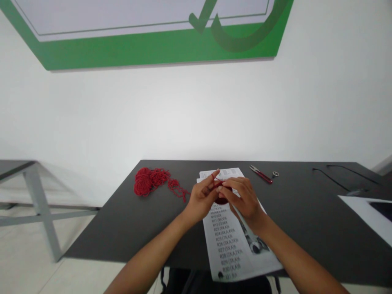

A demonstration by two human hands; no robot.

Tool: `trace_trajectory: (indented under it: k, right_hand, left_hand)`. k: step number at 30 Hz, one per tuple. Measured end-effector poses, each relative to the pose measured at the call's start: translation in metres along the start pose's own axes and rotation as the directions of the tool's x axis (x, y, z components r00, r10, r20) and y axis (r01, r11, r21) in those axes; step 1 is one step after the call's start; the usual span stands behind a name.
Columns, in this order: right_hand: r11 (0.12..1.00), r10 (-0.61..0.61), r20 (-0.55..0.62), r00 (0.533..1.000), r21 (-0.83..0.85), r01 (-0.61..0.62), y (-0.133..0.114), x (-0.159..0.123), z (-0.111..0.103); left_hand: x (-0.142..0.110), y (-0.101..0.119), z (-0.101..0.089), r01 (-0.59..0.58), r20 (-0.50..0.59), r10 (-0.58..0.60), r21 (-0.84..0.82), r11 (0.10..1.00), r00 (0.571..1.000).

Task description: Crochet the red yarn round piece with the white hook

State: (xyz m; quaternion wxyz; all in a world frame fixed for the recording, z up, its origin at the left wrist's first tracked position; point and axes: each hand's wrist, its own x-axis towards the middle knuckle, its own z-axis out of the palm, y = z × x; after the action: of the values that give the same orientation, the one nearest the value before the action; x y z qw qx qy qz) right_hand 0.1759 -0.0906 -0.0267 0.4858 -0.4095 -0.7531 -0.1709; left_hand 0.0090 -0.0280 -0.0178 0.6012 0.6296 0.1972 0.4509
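A small dark red crochet piece (221,200) is held between my two hands above a printed sheet. My left hand (200,197) is closed on the piece from the left, its index finger raised with a strand of red yarn (218,179) running over it. From the right, my right hand (243,198) pinches at the upper edge of the piece with thumb and fingers. Any slim tool in that pinch is hidden by the fingers. A red yarn ball (143,182) lies to the left, with a loose, tangled tail (177,188) trailing toward my left hand.
The printed pattern sheet (225,249), with rows of text and a picture, hangs slightly over the front edge of the dark table (147,228). Red-handled thread snips (261,174) and a small ring (275,174) lie behind right. Glasses (337,181) and a white-edged object (361,208) are farther right.
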Motion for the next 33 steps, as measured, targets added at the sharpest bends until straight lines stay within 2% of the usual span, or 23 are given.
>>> trace_trajectory:
  k: [3, 6, 9, 11, 13, 15, 19, 22, 25, 29, 33]
  right_hand:
    - [0.999, 0.042, -0.059, 0.997, 0.034, -0.04, 0.001, -0.003, 0.001]
    - [0.969, 0.14, -0.073, 0.988, 0.215, -0.121, -0.001, 0.002, 0.001]
    - [0.884, 0.251, -0.041, 0.967, 0.416, -0.212, -0.004, 0.008, 0.001]
    - [0.853, 0.273, -0.023, 0.962, 0.468, -0.231, -0.005, 0.011, 0.0]
    - [0.855, 0.281, 0.015, 0.959, 0.45, -0.258, -0.005, 0.013, 0.0]
    - [0.871, 0.284, 0.062, 0.957, 0.401, -0.284, -0.004, 0.013, 0.0]
    - [0.877, 0.301, 0.144, 0.943, 0.347, -0.333, -0.003, 0.01, 0.002]
    - [0.824, 0.406, 0.218, 0.888, 0.333, -0.458, -0.006, 0.007, 0.004]
    - [0.709, 0.535, 0.258, 0.805, 0.381, -0.593, -0.011, 0.006, 0.004]
    - [0.547, 0.606, 0.264, 0.75, 0.547, -0.634, -0.019, 0.01, 0.003]
    - [0.448, 0.629, 0.289, 0.722, 0.624, -0.64, -0.021, 0.013, 0.001]
  left_hand:
    - [-0.001, -0.001, 0.007, 0.137, 0.036, -0.132, -0.323, 0.936, 0.991]
    - [0.002, -0.001, 0.005, 0.184, 0.077, -0.167, -0.389, 0.903, 0.983]
    - [0.007, 0.0, -0.003, 0.148, 0.06, -0.137, -0.281, 0.948, 0.989]
    - [0.01, 0.001, -0.008, 0.073, 0.015, -0.072, -0.146, 0.987, 0.997]
    - [0.012, 0.004, -0.013, -0.017, -0.034, 0.018, 0.028, 0.999, 0.999]
    - [0.013, 0.006, -0.018, -0.095, -0.07, 0.111, 0.197, 0.976, 0.991]
    - [0.017, 0.009, -0.025, -0.174, -0.048, 0.211, 0.405, 0.898, 0.976]
    - [0.019, 0.01, -0.028, -0.187, -0.052, 0.233, 0.442, 0.877, 0.971]
    - [0.019, 0.012, -0.026, -0.197, -0.064, 0.248, 0.43, 0.881, 0.967]
    - [0.019, 0.014, -0.024, -0.175, -0.09, 0.227, 0.392, 0.903, 0.97]
    - [0.02, 0.012, -0.025, -0.149, -0.122, 0.204, 0.355, 0.923, 0.971]
